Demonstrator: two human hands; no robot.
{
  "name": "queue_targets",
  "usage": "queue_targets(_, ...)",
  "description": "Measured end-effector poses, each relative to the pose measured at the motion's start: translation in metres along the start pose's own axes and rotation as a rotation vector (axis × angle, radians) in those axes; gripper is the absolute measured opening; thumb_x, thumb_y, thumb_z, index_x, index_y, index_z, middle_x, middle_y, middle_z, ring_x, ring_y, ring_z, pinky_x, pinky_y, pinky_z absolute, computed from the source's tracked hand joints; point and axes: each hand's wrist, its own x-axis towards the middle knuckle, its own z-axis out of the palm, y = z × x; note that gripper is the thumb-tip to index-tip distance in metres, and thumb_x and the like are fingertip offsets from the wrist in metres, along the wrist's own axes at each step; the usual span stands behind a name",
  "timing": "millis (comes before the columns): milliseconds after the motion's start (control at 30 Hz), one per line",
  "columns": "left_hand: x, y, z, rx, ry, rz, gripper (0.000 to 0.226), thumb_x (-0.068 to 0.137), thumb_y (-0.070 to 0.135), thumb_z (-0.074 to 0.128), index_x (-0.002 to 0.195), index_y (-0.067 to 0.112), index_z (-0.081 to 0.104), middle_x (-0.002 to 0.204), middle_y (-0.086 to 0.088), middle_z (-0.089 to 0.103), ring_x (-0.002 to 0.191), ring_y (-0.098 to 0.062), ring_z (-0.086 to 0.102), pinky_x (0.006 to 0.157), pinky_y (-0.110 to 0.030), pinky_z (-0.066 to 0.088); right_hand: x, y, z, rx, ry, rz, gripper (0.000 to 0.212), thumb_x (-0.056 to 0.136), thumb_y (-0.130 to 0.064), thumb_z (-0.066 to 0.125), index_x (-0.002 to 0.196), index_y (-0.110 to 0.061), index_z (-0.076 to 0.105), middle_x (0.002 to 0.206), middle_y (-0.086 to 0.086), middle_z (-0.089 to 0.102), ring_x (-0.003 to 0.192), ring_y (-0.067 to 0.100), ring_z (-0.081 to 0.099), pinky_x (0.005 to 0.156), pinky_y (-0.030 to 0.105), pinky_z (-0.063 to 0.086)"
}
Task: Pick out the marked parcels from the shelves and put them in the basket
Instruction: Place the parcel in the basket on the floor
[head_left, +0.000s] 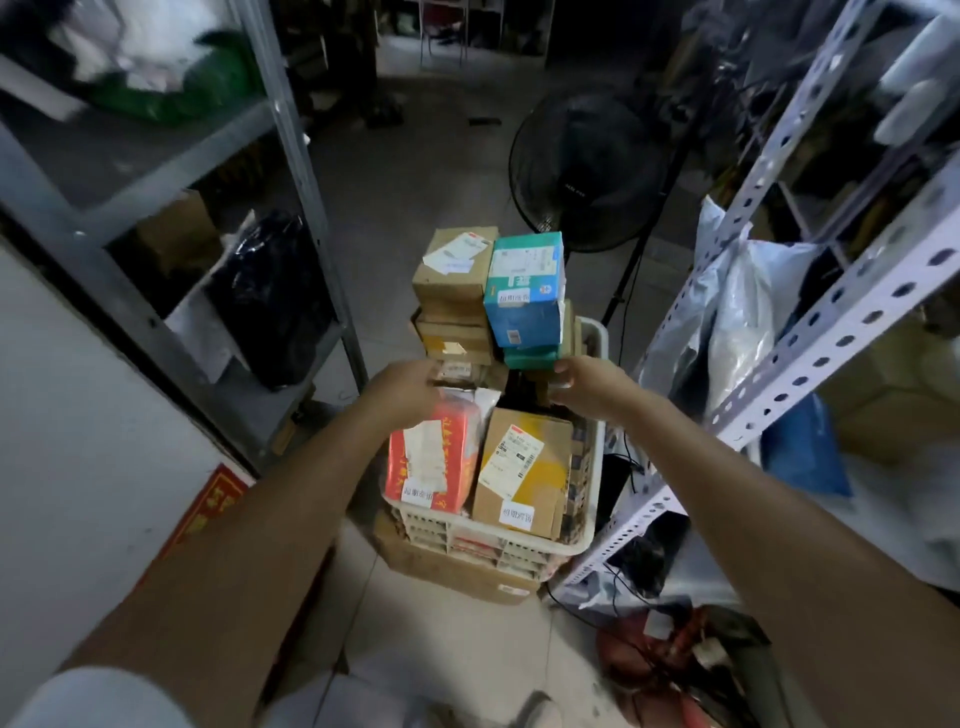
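While the left hand (410, 384) and right hand (584, 382) flank the stacked parcels (453, 291), their grip is hidden.

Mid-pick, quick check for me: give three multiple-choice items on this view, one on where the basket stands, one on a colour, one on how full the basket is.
1. The white basket stands on:
A) a shelf board
B) a brown cardboard box
C) a chair

2. The top right parcel of the stack is:
A) red
B) black
C) blue and teal

3. The basket is:
A) empty
B) piled with parcels above its rim
C) tipped on its side

Answers:
1 B, the box's brown side shows right under the basket's lattice wall.
2 C, its faces are blue and teal, with a white label on top.
3 B, the stack rises well over the rim.
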Motion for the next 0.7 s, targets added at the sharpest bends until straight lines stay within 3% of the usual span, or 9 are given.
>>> queue_targets(133,-0.021,-0.014,-0.038,0.010,0.074,-0.043,0.044,0.097,0.021,0.055,0.140,0.018,0.052,0.137,-0.008,0.056,0.120,-0.027,0.055,0.096,-0.033,0.046,-0.008,-0.044,-0.020,-0.089,0.036,-0.094,0.047,0.093,-0.035,0.063,0.135,-0.016,0.053,0.127,0.010,0.060,0.112,0.030,0.059,0.093,0.039,0.052)
queue_targets(267,-0.060,-0.040,-0.069,0.025,0.172,-0.149,0.049,0.097,0.027,0.057,0.144,0.022,0.047,0.141,-0.008,0.052,0.123,-0.028,0.054,0.097,-0.035,0.048,-0.003,-0.089,-0.024,-0.127,0.021,-0.248,0.044,0.094,-0.029,0.061,0.134,-0.015,0.051,0.132,0.006,0.057,0.119,0.028,0.055,0.097,0.035,0.047)
queue_targets(400,-0.110,-0.068,-0.092,0.022,0.245,-0.287,0.051,0.098,0.034,0.056,0.146,0.023,0.043,0.143,-0.008,0.052,0.125,-0.028,0.053,0.102,-0.039,0.046,0.005,-0.136,-0.015,-0.121,-0.006,-0.428,0.040,0.092,-0.031,0.066,0.128,-0.017,0.056,0.121,0.003,0.058,0.113,0.027,0.059,0.089,0.030,0.047)
queue_targets(567,-0.207,-0.101,-0.098,0.026,0.405,-0.529,0.048,0.099,0.038,0.054,0.144,0.025,0.045,0.142,-0.007,0.052,0.126,-0.026,0.052,0.104,-0.040,0.044,-0.004,-0.207,0.004,-0.173,-0.118,-0.728,0.046,0.088,-0.035,0.066,0.130,-0.018,0.055,0.125,0.014,0.061,0.117,0.035,0.058,0.091,0.033,0.044)
queue_targets(700,-0.301,-0.112,-0.094,-0.012,0.563,-0.747,0.048,0.098,0.039,0.056,0.142,0.025,0.047,0.137,-0.008,0.056,0.124,-0.026,0.054,0.104,-0.038,0.045,-0.050,-0.274,0.014,-0.260,-0.206,-0.945,0.046,0.095,-0.035,0.062,0.135,-0.015,0.054,0.128,0.010,0.062,0.117,0.029,0.058,0.092,0.030,0.043)
